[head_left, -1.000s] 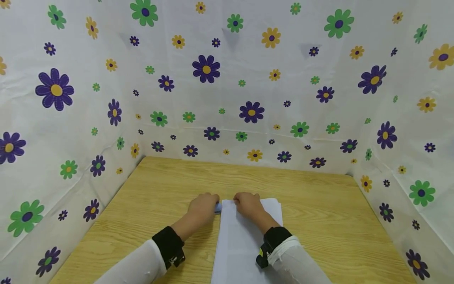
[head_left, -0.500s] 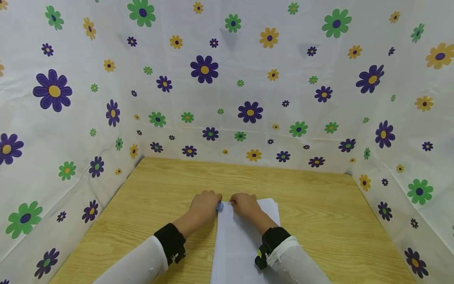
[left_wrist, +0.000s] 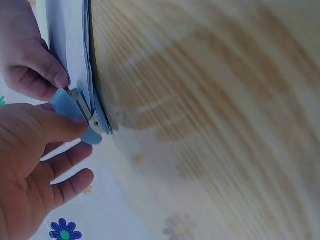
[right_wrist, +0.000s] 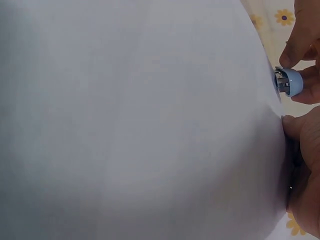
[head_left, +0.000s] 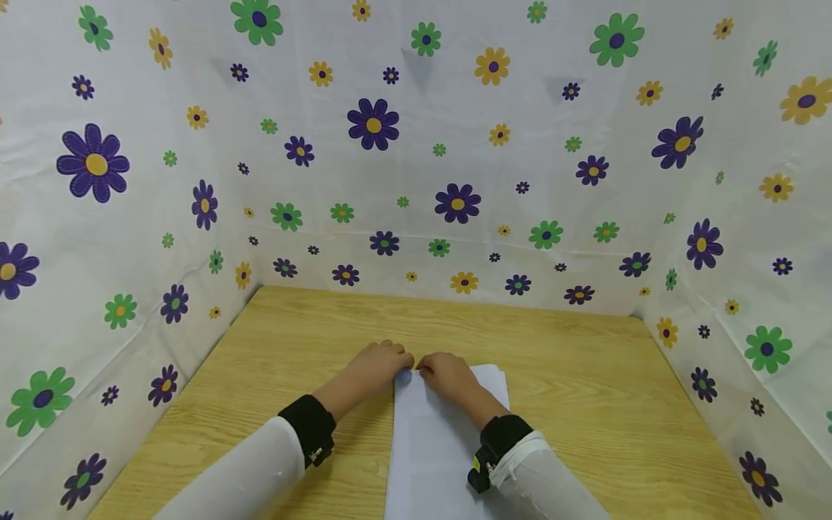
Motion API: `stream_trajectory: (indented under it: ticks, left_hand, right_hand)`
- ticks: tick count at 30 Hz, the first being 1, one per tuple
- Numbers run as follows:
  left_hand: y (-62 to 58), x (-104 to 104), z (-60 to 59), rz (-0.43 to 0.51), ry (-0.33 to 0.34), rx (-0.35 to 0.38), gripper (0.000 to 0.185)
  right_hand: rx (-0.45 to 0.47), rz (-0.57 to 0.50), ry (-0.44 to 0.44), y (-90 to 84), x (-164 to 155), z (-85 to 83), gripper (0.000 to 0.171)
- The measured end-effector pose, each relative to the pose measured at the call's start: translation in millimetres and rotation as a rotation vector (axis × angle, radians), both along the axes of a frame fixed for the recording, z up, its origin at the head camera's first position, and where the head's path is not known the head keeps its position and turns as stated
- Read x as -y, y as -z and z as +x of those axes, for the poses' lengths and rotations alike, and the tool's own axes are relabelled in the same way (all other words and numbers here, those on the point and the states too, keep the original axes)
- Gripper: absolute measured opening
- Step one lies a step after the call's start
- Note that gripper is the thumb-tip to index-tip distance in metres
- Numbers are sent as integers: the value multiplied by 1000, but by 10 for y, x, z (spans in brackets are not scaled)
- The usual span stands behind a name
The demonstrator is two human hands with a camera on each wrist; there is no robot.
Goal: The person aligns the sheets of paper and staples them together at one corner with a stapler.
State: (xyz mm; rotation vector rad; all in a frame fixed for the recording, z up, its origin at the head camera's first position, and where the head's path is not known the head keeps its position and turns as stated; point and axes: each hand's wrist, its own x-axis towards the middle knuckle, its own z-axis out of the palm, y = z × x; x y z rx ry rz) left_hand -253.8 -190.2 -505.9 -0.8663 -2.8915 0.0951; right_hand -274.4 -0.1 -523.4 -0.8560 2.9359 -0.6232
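A stack of white paper (head_left: pixel 442 448) lies on the wooden table (head_left: pixel 585 375), running from the near edge to mid-table. At its far left corner my left hand (head_left: pixel 382 363) pinches a small blue stapler (left_wrist: pixel 85 117), thumb on top, with its metal mouth set over the paper's edge (left_wrist: pixel 70 45). The right hand (head_left: pixel 447 373) grips the same corner just beside it, fingertips curled onto the top sheet (left_wrist: pixel 30 65). In the right wrist view the stapler's nose (right_wrist: pixel 289 81) pokes out past the paper (right_wrist: pixel 140 120), left fingers (right_wrist: pixel 305 35) around it. From the head view the stapler is almost hidden between the hands.
Floral cloth walls (head_left: pixel 416 180) close in the table on the left, back and right. Bare wood (head_left: pixel 273 339) shows around the paper on both sides and behind the hands.
Both hands have drawn closer together at the paper's corner. The stapler, visible as a blue patch between them before, is now nearly covered.
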Motion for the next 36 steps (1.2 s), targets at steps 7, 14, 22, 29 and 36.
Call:
stream_trajectory:
  ticks: [7,14,22,29,36]
  left_hand:
    - [17,37,-121,-1,45,44,30]
    - [14,58,-158,-15,96,41,28]
    - [80,77,-199,-43,128,0,27]
    - [92,58,-196,-58,117,-5,26]
    - [109,75,-194,-64,111,-2,24]
  right_hand:
    - [78,-65,25,19,-18,-6,18]
    - [107,-123,-19,54,-82,-72,24]
    - [168,-68,-91,-59,-254,-159,28]
    - [194,46,-30,-143,-458,-157,19]
    - [200,68,22,-172,-687,-141,14]
